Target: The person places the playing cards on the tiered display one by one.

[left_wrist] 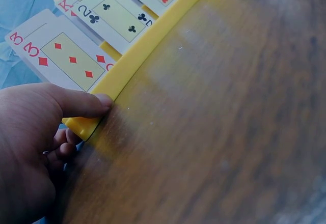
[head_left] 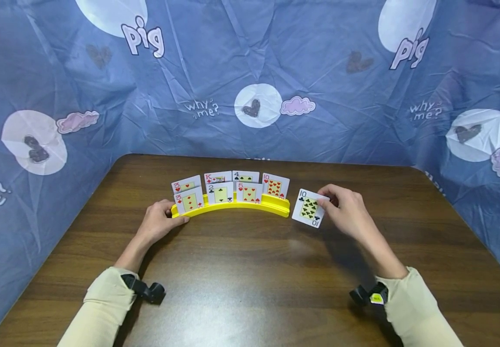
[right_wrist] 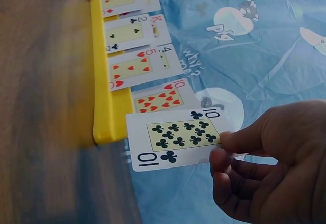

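Note:
A curved yellow card holder [head_left: 228, 206] stands on the table with two rows of playing cards upright in it. In front are the three of diamonds [head_left: 189, 200], two of clubs [head_left: 220, 193] and five of hearts [head_left: 249, 193]. Behind them show a red three [head_left: 186, 184], a red king [head_left: 217, 177], a black four [head_left: 245, 176] and the ten of hearts [head_left: 275, 185]. My left hand [head_left: 156, 222] grips the holder's left end, thumb along its front. Right of the holder, my right hand [head_left: 348, 210] pinches the ten of clubs [head_left: 308, 209] by its edge, face toward me.
The brown wooden table [head_left: 241, 270] stretches in front of the holder and to both sides. A blue printed cloth [head_left: 215, 62] hangs behind the table and along its sides. Black wrist cameras [head_left: 148, 290] are strapped over both sleeves.

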Motion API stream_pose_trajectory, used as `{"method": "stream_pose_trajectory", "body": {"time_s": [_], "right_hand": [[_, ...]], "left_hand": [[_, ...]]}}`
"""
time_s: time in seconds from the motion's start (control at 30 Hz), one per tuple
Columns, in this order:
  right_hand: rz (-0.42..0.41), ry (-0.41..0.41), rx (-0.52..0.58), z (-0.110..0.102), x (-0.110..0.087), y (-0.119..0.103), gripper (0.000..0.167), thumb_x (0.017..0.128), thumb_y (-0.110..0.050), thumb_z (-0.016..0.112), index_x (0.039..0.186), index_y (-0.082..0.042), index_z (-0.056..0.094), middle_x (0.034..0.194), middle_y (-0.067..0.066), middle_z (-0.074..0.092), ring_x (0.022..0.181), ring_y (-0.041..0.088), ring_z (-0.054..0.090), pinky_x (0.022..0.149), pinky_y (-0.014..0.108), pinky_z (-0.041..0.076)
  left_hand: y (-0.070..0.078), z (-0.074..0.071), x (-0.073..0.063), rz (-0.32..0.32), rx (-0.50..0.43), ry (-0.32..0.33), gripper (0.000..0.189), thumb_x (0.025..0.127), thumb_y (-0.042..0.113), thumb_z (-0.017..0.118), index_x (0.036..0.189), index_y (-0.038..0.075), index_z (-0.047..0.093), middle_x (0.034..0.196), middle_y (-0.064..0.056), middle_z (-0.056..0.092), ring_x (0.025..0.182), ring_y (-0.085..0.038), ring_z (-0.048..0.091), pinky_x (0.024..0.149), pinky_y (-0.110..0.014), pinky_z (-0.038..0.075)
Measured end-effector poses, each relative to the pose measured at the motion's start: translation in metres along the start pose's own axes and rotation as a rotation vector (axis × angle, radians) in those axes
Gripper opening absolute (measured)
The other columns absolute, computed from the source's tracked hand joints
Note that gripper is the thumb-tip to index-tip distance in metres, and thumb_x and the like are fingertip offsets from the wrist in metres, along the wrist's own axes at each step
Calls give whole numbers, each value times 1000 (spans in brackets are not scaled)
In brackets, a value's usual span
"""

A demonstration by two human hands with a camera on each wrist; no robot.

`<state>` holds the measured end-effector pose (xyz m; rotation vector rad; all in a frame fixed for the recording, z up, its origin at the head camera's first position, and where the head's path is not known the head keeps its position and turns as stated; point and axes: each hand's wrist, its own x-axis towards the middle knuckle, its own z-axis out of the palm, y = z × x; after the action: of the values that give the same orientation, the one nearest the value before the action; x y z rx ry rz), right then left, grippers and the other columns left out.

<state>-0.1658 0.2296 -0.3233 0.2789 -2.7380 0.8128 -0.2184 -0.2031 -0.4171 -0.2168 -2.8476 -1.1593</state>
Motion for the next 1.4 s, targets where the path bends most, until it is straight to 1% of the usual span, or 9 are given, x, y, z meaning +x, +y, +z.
{"method": "stream_pose_trajectory", "body": {"time_s": [0.23, 0.47, 0.63, 0.87, 1.2, 1.4], "right_hand": [[-15, 39, 47, 3, 9, -6, 10, 96, -10, 64, 102, -6, 70, 80, 10, 69, 67, 16, 56, 61, 26, 41], [-72, 94, 66, 14, 17, -10, 10, 95, -8, 65, 102, -4, 71, 86, 12, 70, 72, 19, 56, 64, 26, 41], [-90, 123, 90, 23, 23, -13, 11, 94, -7, 66, 102, -4, 72, 88, 14, 71, 74, 21, 59, 67, 28, 42], [-76, 117, 101, 33, 28, -15, 11, 94, -7, 65, 103, -3, 71, 91, 15, 71, 76, 23, 60, 69, 31, 44], [-119, 129, 79, 50, 30, -24, 12, 93, -7, 66, 103, -2, 72, 93, 16, 71, 79, 26, 64, 71, 36, 48], [-137, 146, 55, 57, 32, -26, 14, 92, -5, 67, 104, 0, 72, 93, 18, 71, 80, 29, 65, 73, 41, 51]], "left_hand": [[0, 0, 0, -17, 3, -12, 35, 84, 19, 79, 109, -4, 72, 108, -22, 66, 92, -27, 55, 75, -31, 36], [0, -1, -1, -27, 0, -16, 35, 84, 19, 79, 109, -4, 72, 108, -21, 65, 92, -27, 54, 75, -31, 36], [-1, -1, -2, -26, -3, -17, 35, 84, 19, 79, 110, -4, 72, 107, -21, 65, 91, -26, 54, 74, -31, 36], [-1, -1, -2, -19, -4, -13, 34, 84, 19, 79, 108, -4, 72, 107, -21, 66, 90, -26, 54, 73, -31, 37], [0, -1, -2, -21, -7, -14, 34, 84, 19, 79, 108, -4, 72, 105, -21, 65, 90, -26, 54, 73, -31, 37], [-1, 0, 0, 5, 16, 7, 31, 82, 19, 79, 104, -3, 73, 102, -20, 66, 88, -26, 55, 73, -30, 38]]}}
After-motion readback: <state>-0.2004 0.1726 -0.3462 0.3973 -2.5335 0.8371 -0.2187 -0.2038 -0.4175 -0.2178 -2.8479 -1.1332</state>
